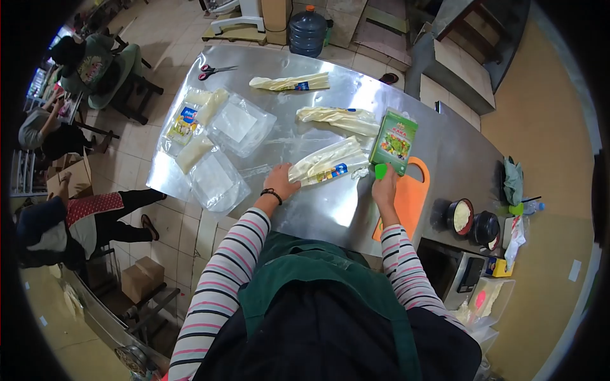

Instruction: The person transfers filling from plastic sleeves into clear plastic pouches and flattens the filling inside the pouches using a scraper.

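My left hand (281,181) is at the left end of the nearest cream-coloured plastic packet (329,162), its fingers closed on that end. My right hand (384,187) is closed around a bright green object (380,171), whose full shape is hidden, just below a green box (394,141) with a vegetable picture. Beside that hand lies an orange cutting board (410,200). Two more cream packets, one in the middle (337,119) and one farther back (290,83), rest on the metal table.
Clear bags and filled pouches (190,124) lie on the table's left part, with scissors (216,72) behind them. Dark bowls (460,216) stand at the right. Other people (70,219) are at the left. A blue water bottle (308,32) stands beyond the metal table (254,57).
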